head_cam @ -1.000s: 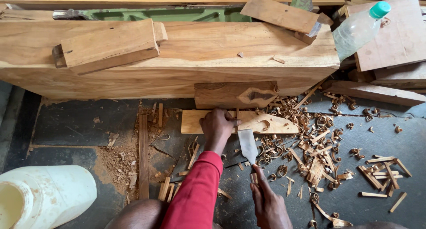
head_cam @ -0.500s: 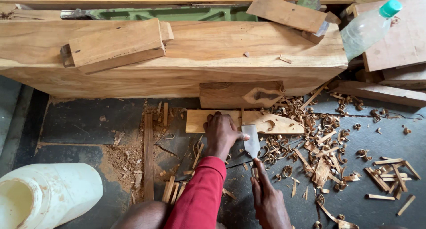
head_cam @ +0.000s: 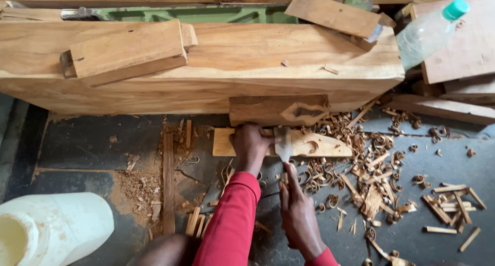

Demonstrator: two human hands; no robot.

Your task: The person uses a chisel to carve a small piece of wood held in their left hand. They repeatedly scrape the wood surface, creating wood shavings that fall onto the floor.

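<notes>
Since half a second ago your right hand (head_cam: 299, 214) has pushed the metal blade (head_cam: 283, 143) up onto the pale board (head_cam: 319, 144) at frame centre. Your left hand (head_cam: 250, 144), grip closed flat, pins the board's left half to the floor (head_cam: 87, 142). The board's long axis runs left to right; the blade crosses it, just right of the left hand. The right hand's grip is closed on the blade's handle.

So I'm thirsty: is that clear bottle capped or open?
Capped: the clear plastic bottle lies tilted with its green cap on.
</notes>
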